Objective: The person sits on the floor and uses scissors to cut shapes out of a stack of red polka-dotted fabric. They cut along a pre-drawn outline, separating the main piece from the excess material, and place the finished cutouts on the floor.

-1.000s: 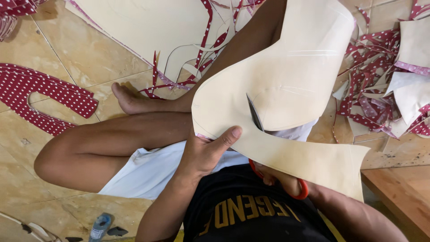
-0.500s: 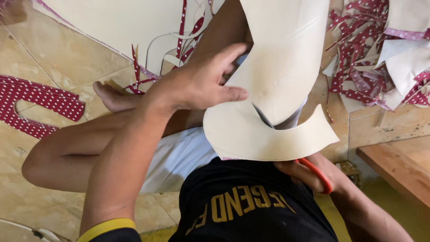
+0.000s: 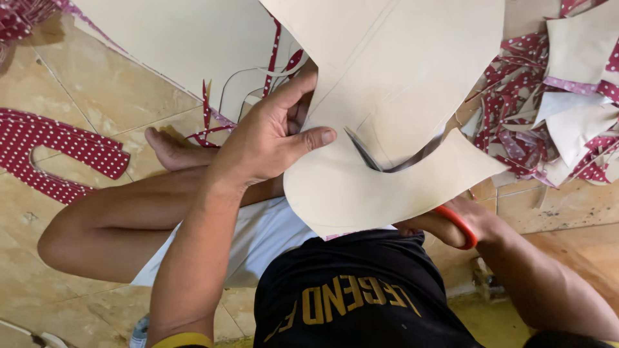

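Cream card sheet (image 3: 412, 84) hangs in front of my chest, its red dotted face turned away from me, and it fills the frame from about 11 o'clock round to 3 o'clock. My left hand (image 3: 271, 138) is the nearer one to its free edge: it comes up from 7 o'clock and pinches the sheet's left margin, thumb laid flat on the cream side pointing toward 3 o'clock, fingers curled behind where I cannot see them. My right hand (image 3: 451, 222) sits lower, at about 4 o'clock from the left, mostly hidden under the sheet's curved lower lobe; it is wrapped through the red handle (image 3: 459, 225) of the scissors, though I cannot tell how tightly its fingers are pressed together. The scissor blades (image 3: 364, 153) show as a dark wedge in the slit, just to the right of my thumb tip, pointing up toward 11 o'clock. The slit itself runs from there off toward 3 o'clock, so the cut line lies roughly across, between my two hands. From the thumb, the blade tip is at 4 o'clock and near, not touching. Below, my bent leg (image 3: 129, 219) rests on the tiled floor (image 3: 109, 109), with a red dotted letter cutout (image 3: 58, 154) at 9 o'clock and a heap of dotted offcuts (image 3: 554, 129) at 2 o'clock.
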